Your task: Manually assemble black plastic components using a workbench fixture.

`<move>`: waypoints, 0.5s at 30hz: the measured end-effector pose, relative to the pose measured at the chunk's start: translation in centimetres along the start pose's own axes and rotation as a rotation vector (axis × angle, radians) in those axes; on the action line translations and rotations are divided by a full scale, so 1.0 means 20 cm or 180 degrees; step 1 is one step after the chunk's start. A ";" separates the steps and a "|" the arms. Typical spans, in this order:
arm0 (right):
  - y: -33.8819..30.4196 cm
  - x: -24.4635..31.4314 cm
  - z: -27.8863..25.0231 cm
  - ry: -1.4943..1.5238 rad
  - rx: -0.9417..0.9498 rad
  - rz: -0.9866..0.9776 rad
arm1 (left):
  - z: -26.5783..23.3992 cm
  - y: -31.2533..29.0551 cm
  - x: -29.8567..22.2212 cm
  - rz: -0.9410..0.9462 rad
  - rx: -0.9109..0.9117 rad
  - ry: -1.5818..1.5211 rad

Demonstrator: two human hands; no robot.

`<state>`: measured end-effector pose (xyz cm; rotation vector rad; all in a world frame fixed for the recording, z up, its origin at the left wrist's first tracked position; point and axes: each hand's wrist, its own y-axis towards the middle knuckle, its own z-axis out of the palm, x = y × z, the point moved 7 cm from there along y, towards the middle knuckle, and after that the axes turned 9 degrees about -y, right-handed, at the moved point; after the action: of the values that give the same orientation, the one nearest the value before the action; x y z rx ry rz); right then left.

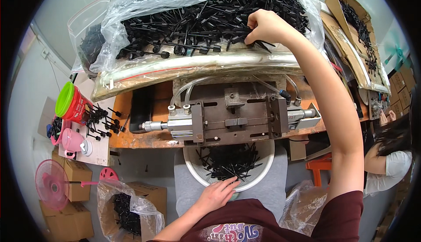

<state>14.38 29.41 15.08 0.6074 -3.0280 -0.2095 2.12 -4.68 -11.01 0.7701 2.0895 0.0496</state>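
My right hand (268, 28) reaches to the front of a big heap of black plastic parts (197, 20), long thin stems with thicker heads. Its fingers are curled and pinched on one or more black parts (264, 44), mostly hidden under the hand. In my lap stands a white plastic basket (189, 165) with a pile of the same black parts (230, 163) in it. My left hand (218, 194) rests over its near rim, fingers stretched out, the tips at the nearest parts. Between heap and basket sits a metal clamping fixture (237, 122) with an air cylinder on each side.
Clear plastic sheeting (144, 12) wraps the heap. Air hoses (187, 94) curve behind the fixture. Loose parts lie beside a red bucket (75, 106) and a pink cup (72, 140). A pink fan (51, 184) and cartons stand at left. Another person (388, 167) sits at right.
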 end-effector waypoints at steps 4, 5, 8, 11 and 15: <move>0.00 -0.01 -0.03 -0.0163 0.0200 -0.0061 | 0.00 -0.01 0.01 -0.0030 -0.0022 -0.0112; -0.01 -0.02 -0.03 -0.0254 0.0419 -0.0034 | 0.00 -0.01 0.01 -0.0049 -0.0029 -0.0144; -0.04 -0.04 -0.07 -0.0547 0.0381 -0.0207 | 0.00 -0.01 0.00 -0.0023 -0.0017 -0.0093; -0.05 -0.09 -0.10 -0.0940 0.0280 -0.0249 | 0.00 0.00 -0.01 0.0028 0.0018 -0.0097; -0.11 -0.15 -0.09 -0.0707 -0.0222 -0.0299 | -0.02 0.02 -0.04 0.0080 0.0038 -0.0059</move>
<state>18.21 28.31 16.46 0.7697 -3.1880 -0.4112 2.35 -4.62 -10.14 0.8012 2.0643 0.0436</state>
